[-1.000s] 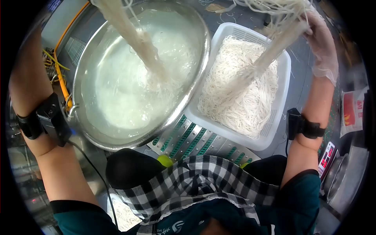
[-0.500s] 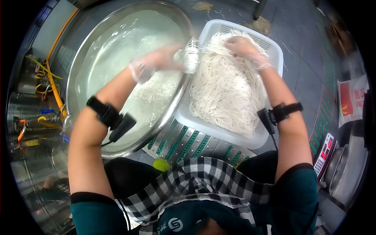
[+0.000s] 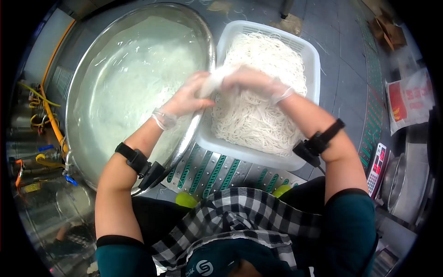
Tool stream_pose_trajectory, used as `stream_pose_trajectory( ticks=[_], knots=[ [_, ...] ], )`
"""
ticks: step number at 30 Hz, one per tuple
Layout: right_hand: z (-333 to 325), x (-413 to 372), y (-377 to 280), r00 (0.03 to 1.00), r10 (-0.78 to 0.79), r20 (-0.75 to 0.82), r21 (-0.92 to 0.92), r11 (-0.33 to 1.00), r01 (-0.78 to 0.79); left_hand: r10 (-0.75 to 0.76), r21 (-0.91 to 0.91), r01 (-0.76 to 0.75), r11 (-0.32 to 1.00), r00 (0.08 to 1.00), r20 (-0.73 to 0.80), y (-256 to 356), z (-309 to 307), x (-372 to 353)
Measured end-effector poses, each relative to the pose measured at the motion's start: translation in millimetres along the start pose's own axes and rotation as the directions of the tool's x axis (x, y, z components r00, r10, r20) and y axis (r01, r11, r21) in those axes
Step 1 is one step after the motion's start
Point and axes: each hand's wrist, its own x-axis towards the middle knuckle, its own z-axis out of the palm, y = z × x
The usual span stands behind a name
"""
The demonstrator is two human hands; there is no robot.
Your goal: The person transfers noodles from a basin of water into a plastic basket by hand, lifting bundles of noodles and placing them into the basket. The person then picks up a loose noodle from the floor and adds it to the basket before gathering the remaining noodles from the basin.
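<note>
A blurred white clump of noodles (image 3: 213, 83) is between my two hands, over the place where the basin's rim meets the basket. My left hand (image 3: 190, 94), in a clear glove, grips the clump from the left, thumb low. My right hand (image 3: 247, 79), also gloved, curls over the clump's right end; motion smears its fingers. Below and to the right, loose noodles (image 3: 258, 124) fill much of the white plastic basket (image 3: 314, 69). To the left stands a wide metal basin (image 3: 74, 87) of cloudy water (image 3: 134, 69).
Under the basket lies a metal grate (image 3: 207, 173) with green slots. At the right are a scale (image 3: 377, 168) with red digits, metal bowls (image 3: 398, 182) and a printed sack (image 3: 410, 101). An orange pipe (image 3: 48, 111) runs along the left.
My right hand has left the noodle pile in the basket and moved left to the clump. My left hand has shifted slightly downward, and the view has moved a little.
</note>
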Motion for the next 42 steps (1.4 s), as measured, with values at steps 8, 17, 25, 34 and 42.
stream_pose_trajectory(
  ticks=[8,17,25,34,42],
  knots=[
    [-43,-52,-140,0.237,-0.971,-0.026,-0.889,0.131,0.439,-0.572,-0.064,0.574,0.816,0.819,0.052,-33,-15,-16],
    [-73,-68,-124,0.742,-0.669,-0.055,-0.035,0.744,0.668,-0.265,0.385,0.319,0.866,0.946,-0.189,5,-129,1],
    [-194,-45,-148,0.728,-0.637,-0.253,-0.443,0.746,0.497,0.110,-0.055,-0.133,0.990,0.944,-0.312,235,-234,-2],
    [-186,-54,-97,0.831,-0.242,-0.501,-0.560,0.822,-0.098,-0.036,-0.282,0.152,0.947,0.926,0.377,194,-5,82],
    [-91,24,20,0.976,0.161,-0.150,-0.464,0.860,-0.213,-0.490,0.501,0.214,0.838,0.698,0.522,92,-42,14]
  ],
)
